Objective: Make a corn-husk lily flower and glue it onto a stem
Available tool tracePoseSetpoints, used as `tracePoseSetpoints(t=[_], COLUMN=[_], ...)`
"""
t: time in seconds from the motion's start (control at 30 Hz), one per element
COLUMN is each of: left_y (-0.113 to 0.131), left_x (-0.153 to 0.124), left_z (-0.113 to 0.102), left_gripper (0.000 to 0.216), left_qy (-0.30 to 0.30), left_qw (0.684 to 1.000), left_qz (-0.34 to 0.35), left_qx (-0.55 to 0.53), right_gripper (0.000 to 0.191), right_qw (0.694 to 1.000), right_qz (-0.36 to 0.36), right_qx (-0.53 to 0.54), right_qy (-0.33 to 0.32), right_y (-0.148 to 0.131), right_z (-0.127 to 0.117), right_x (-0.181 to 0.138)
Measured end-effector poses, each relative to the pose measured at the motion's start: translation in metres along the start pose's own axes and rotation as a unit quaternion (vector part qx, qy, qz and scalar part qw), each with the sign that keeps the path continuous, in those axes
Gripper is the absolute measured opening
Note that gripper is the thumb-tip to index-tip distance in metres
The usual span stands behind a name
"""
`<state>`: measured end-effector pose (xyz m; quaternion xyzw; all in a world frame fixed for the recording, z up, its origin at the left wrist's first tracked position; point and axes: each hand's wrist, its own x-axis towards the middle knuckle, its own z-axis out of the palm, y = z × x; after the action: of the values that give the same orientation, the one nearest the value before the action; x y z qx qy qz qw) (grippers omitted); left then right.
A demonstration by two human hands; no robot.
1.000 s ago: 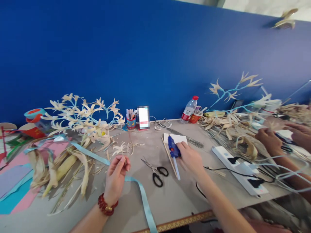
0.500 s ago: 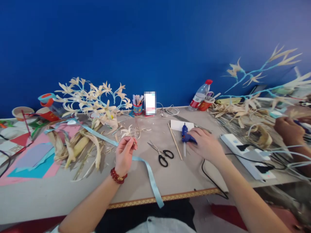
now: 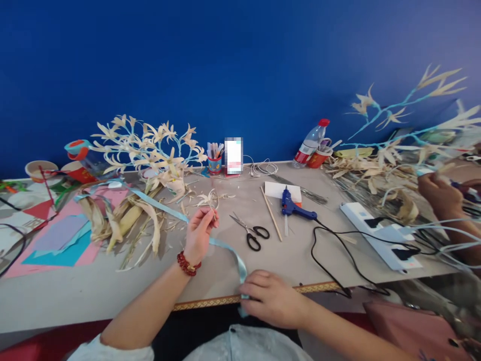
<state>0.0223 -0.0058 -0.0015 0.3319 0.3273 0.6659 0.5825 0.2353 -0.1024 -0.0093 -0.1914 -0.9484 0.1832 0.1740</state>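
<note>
My left hand [image 3: 200, 233], with a red bead bracelet at the wrist, is raised over the table and pinches a small pale husk piece where the light blue ribbon [image 3: 229, 249] passes. My right hand [image 3: 267, 296] is closed on the ribbon's near end at the table's front edge. The ribbon runs back left across the table to a heap of corn husks [image 3: 124, 223]. A blue glue gun [image 3: 293, 207] lies untouched on the table by a white card, its black cord trailing right. Black-handled scissors [image 3: 252, 234] lie between my hands and the gun.
A wooden stick [image 3: 271, 219] lies beside the scissors. Husk flower branches [image 3: 150, 148], a pen cup [image 3: 215, 161], a water bottle [image 3: 310, 143] and a red cup stand at the back. A white power strip [image 3: 379, 233] sits right, where another person's hand [image 3: 441, 198] works. Coloured paper [image 3: 60, 240] lies left.
My right hand let go of the glue gun and came back to the table's front edge, closing on the ribbon's end. My left hand stayed raised, pinching.
</note>
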Motion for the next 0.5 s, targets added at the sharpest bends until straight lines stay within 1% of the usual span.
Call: tracePoseSetpoints(t=[0.03,0.07,0.1,0.13,0.17,0.2,0.23,0.27,0.3,0.33,0.4,0.5], left_y=[0.000,0.000,0.000,0.000,0.001,0.001,0.002,0.003,0.004,0.005,0.007,0.009], left_x=[-0.001,-0.001,-0.002,-0.004,-0.005,-0.007,-0.008,-0.009,-0.010,-0.010,-0.009,-0.007], left_z=[0.000,0.001,0.001,0.002,0.003,0.004,0.005,0.007,0.008,0.009,0.010,0.012], left_gripper=[0.011,0.011,0.011,0.010,0.010,0.009,0.009,0.009,0.008,0.008,0.009,0.010], left_qy=[-0.001,-0.004,-0.011,-0.020,-0.031,-0.043,-0.054,-0.063,-0.070,-0.075,-0.076,-0.076], left_qw=[1.000,1.000,1.000,1.000,0.999,0.999,0.998,0.997,0.997,0.996,0.995,0.993], left_qz=[-0.003,-0.005,-0.008,-0.012,-0.017,-0.023,-0.028,-0.032,-0.035,-0.038,-0.044,-0.055], left_qx=[-0.001,-0.002,-0.003,-0.004,-0.004,-0.006,-0.009,-0.013,-0.021,-0.030,-0.052,-0.073], right_gripper=[0.023,0.020,0.016,0.011,0.013,0.018,0.024,0.029,0.032,0.033,0.035,0.038], right_qw=[0.999,0.992,0.974,0.942,0.896,0.844,0.800,0.766,0.741,0.725,0.710,0.716], right_qz=[0.027,0.068,0.124,0.187,0.251,0.301,0.329,0.345,0.351,0.352,0.352,0.343], right_qx=[0.037,0.093,0.164,0.244,0.322,0.394,0.451,0.490,0.517,0.532,0.545,0.550], right_qy=[0.023,0.055,0.094,0.134,0.174,0.202,0.219,0.235,0.247,0.259,0.273,0.261], right_y=[0.001,0.003,0.007,0.012,0.018,0.025,0.032,0.038,0.043,0.047,0.051,0.053], right_z=[0.001,0.001,0.000,-0.002,-0.006,-0.010,-0.015,-0.020,-0.024,-0.027,-0.028,-0.017], right_x=[0.003,0.008,0.013,0.020,0.027,0.036,0.044,0.052,0.060,0.068,0.079,0.091])
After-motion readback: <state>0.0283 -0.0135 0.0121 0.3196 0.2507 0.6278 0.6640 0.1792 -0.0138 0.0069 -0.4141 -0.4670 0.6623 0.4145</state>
